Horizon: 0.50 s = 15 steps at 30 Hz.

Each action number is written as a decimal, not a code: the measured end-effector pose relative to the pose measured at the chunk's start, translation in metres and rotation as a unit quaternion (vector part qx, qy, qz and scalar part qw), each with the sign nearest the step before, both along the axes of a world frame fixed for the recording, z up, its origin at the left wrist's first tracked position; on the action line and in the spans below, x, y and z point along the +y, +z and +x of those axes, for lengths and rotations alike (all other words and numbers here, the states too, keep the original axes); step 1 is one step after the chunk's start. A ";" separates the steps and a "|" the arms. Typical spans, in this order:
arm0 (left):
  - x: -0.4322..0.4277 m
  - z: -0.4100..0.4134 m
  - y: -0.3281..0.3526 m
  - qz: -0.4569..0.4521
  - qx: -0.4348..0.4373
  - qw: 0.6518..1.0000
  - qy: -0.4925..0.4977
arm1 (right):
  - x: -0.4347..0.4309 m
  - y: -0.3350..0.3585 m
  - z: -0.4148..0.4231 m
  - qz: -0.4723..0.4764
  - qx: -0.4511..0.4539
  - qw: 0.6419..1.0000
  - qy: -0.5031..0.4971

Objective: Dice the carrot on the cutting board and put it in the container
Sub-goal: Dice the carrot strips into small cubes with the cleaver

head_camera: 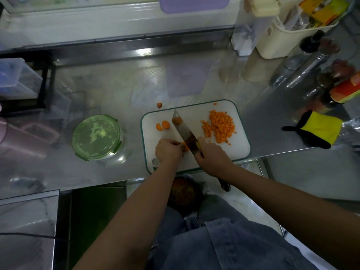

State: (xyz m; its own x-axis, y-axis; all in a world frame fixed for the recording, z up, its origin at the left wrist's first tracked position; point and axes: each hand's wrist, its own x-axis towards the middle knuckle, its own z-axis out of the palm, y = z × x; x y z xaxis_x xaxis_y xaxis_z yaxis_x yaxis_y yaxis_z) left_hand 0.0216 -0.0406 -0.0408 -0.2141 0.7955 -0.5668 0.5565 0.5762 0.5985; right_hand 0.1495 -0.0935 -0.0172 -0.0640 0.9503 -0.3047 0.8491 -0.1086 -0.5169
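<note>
Orange carrot stub pinched against white board by curled left hand, mostly hidden, axis unclear, right hand gripped knife, blade slanted near-right to far-left, 2 slices beside tip, dice heaped right, green-lidded container left of board.

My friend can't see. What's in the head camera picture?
A person's right hand holds a knife to a carrot piece that the left hand steadies on a cutting board. Diced carrot lies piled at the board's right; a green-lidded container stands left.
</note>
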 end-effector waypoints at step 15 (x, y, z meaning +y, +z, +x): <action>0.002 0.000 -0.003 0.003 -0.002 1.000 -0.008 | 0.003 -0.009 -0.022 -0.013 -0.052 0.998 -0.031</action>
